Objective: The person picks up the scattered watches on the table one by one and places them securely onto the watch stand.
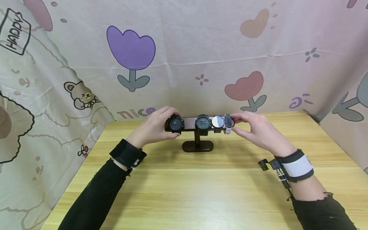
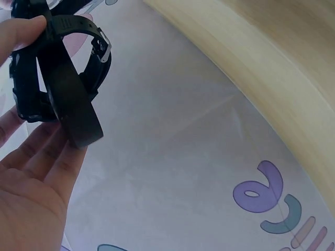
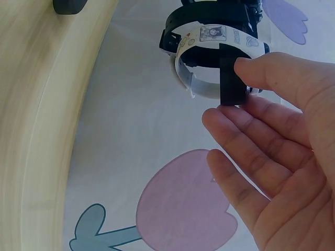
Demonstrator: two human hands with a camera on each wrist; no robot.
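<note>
A dark brown watch stand (image 1: 197,140) with an oval base stands upright at the table's far side. Along its bar sit a black watch (image 1: 176,123) at the left end, a second black watch (image 1: 203,122), a white-faced watch (image 1: 218,121) and a slim fitness band (image 1: 228,123) with a pale printed strap (image 3: 213,34). My left hand (image 1: 156,125) grips the bar's left end, its thumb against the black strap (image 2: 78,25) and fingers around the end. With thumb and fingers, my right hand (image 1: 256,129) pinches the bar's right end beside the fitness band.
The stand rests on a light wooden table (image 1: 195,195). Close behind it hangs a patterned cloth (image 1: 184,48), which also covers the left side. Black straps with small cameras circle both wrists, such as the right wrist camera (image 1: 265,164).
</note>
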